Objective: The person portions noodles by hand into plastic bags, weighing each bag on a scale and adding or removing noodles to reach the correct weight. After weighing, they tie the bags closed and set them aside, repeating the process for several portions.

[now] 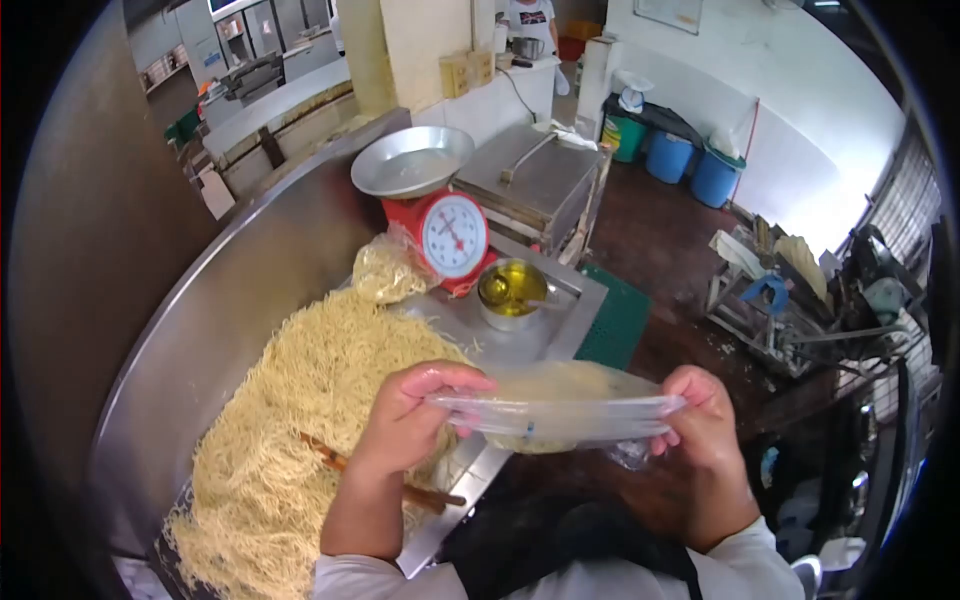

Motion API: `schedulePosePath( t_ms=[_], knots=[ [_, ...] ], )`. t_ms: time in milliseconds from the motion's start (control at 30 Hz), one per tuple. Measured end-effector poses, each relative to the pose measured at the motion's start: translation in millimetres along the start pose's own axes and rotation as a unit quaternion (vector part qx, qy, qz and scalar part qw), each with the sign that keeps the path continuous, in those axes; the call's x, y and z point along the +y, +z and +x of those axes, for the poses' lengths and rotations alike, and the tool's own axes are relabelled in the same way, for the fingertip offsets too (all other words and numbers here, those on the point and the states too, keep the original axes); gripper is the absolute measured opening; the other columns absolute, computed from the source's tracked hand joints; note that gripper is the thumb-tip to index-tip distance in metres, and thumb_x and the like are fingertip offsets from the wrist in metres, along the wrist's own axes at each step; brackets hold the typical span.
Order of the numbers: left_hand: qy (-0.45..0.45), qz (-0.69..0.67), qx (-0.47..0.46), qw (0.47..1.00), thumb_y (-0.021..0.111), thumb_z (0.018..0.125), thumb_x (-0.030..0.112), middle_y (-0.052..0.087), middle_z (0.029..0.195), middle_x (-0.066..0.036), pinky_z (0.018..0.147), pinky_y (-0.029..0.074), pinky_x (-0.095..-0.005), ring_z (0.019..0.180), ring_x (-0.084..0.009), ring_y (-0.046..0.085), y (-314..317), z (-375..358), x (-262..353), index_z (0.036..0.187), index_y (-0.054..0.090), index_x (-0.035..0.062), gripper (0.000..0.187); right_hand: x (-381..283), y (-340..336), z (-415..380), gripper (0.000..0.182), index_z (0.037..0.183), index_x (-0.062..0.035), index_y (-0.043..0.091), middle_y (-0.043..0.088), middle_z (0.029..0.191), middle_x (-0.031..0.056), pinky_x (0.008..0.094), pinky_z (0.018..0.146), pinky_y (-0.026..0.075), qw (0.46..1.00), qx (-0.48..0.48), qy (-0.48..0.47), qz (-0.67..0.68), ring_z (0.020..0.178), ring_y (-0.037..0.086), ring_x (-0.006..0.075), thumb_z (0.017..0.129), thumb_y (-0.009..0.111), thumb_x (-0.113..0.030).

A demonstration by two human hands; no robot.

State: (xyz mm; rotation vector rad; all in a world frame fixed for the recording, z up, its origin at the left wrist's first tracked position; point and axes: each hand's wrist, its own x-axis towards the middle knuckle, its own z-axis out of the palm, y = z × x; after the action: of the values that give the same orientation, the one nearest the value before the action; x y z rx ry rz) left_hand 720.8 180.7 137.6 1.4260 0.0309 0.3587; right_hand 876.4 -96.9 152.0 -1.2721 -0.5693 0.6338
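Observation:
A clear plastic bag (555,410) with pale noodles inside is stretched between my two hands, in front of my body. My left hand (415,405) pinches one end of its flattened upper edge. On the other end, my right hand (700,420) has its fingers closed. To the left, a large heap of pale yellow noodles (290,440) lies in a metal trough, close to my left forearm. Wooden sticks (430,497) rest on the heap, partly hidden behind that forearm.
Beyond the noodles stands a red dial scale (455,235) with a metal pan (412,160). A filled plastic bag (388,268) leans beside it. A metal bowl of yellow oil (515,293) holds a ladle. Blue bins (668,157) and a person (530,25) are farther back.

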Motion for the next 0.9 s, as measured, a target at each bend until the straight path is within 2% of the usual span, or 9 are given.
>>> schedulePosePath(
  t_ms=[33,100,267,367,467,533,600,700,900],
  knots=[
    [0.01,0.024,0.007,1.0,0.037,0.079,-0.006,0.063,0.085,-0.006,0.063,0.05,-0.0248,0.071,-0.012,0.059,-4,13,14,0.108,0.063,-0.0028,0.039,-6,-1,15,0.002,0.082,-0.0007,0.054,0.056,0.066,0.0067,0.0257,0.044,0.047,0.999,-0.015,-0.035,0.014,0.046,0.05,0.0101,0.083,0.054,0.001],
    [0.038,0.039,0.013,0.998,0.039,0.08,-0.004,0.063,0.084,-0.007,0.059,0.05,-0.0249,0.068,-0.0114,0.059,-12,37,35,0.104,0.063,-0.0029,0.035,-20,0,49,0.005,0.082,-0.0015,0.052,0.053,0.064,0.0046,0.0253,0.042,0.045,0.996,-0.011,-0.079,0.026,0.043,0.047,0.0085,0.083,0.055,0.002],
    [0.054,0.096,0.122,0.986,0.043,0.083,0.0,0.06,0.075,-0.004,0.053,0.046,-0.0225,0.056,-0.0098,0.053,-24,106,104,0.101,0.063,0.0006,0.027,-67,9,164,0.008,0.084,-0.0033,0.052,0.051,0.062,0.002,0.0227,0.036,0.041,0.984,-0.059,-0.167,0.026,0.04,0.044,0.0076,0.08,0.059,-0.002],
    [0.058,0.146,0.213,0.964,0.045,0.088,0.004,0.058,0.072,-0.003,0.045,0.042,-0.0213,0.052,-0.0085,0.05,-33,154,140,0.105,0.059,0.0011,0.022,-93,19,237,0.007,0.089,-0.0034,0.054,0.047,0.061,-0.0019,0.0216,0.038,0.041,0.978,-0.096,-0.179,0.049,0.041,0.041,0.0062,0.084,0.059,-0.007],
    [0.088,0.219,0.253,0.938,0.046,0.091,0.008,0.054,0.068,0.001,0.043,0.038,-0.0189,0.05,-0.0051,0.046,-51,193,167,0.107,0.059,0.004,0.02,-112,29,309,0.01,0.094,-0.0038,0.057,0.046,0.06,-0.0036,0.0205,0.044,0.042,0.965,-0.163,-0.198,0.054,0.043,0.039,0.0041,0.086,0.057,-0.01],
    [0.084,0.234,0.303,0.92,0.047,0.092,0.009,0.053,0.068,0.003,0.043,0.036,-0.0181,0.049,-0.0037,0.044,-62,217,180,0.106,0.059,0.005,0.02,-123,41,349,0.014,0.097,-0.0036,0.058,0.049,0.065,-0.0044,0.0199,0.047,0.042,0.96,-0.169,-0.217,0.048,0.047,0.041,0.004,0.087,0.058,-0.013],
    [0.082,0.24,0.348,0.903,0.046,0.094,0.01,0.05,0.066,0.005,0.044,0.032,-0.0173,0.049,-0.0022,0.041,-68,239,187,0.107,0.061,0.0084,0.02,-127,50,389,0.016,0.098,-0.0034,0.059,0.05,0.066,-0.0046,0.0194,0.048,0.042,0.956,-0.185,-0.22,0.055,0.049,0.043,0.0043,0.087,0.058,-0.014],
    [0.058,0.275,0.408,0.869,0.046,0.094,0.012,0.048,0.065,0.006,0.045,0.033,-0.0187,0.049,-0.003,0.041,-84,271,184,0.107,0.062,0.0103,0.02,-122,60,444,0.017,0.1,-0.0042,0.06,0.053,0.07,-0.0048,0.0194,0.05,0.043,0.952,-0.195,-0.23,0.046,0.051,0.044,0.004,0.087,0.059,-0.015],
    [0.014,0.289,0.436,0.852,0.049,0.092,0.013,0.048,0.063,0.003,0.043,0.034,-0.0224,0.047,-0.0071,0.043,-138,309,129,0.11,0.062,0.0091,0.023,-60,57,523,0.014,0.099,-0.007,0.062,0.056,0.071,-0.0025,0.023,0.053,0.045,0.958,-0.222,-0.181,-0.001,0.055,0.05,0.0051,0.088,0.059,-0.016]
  ],
)
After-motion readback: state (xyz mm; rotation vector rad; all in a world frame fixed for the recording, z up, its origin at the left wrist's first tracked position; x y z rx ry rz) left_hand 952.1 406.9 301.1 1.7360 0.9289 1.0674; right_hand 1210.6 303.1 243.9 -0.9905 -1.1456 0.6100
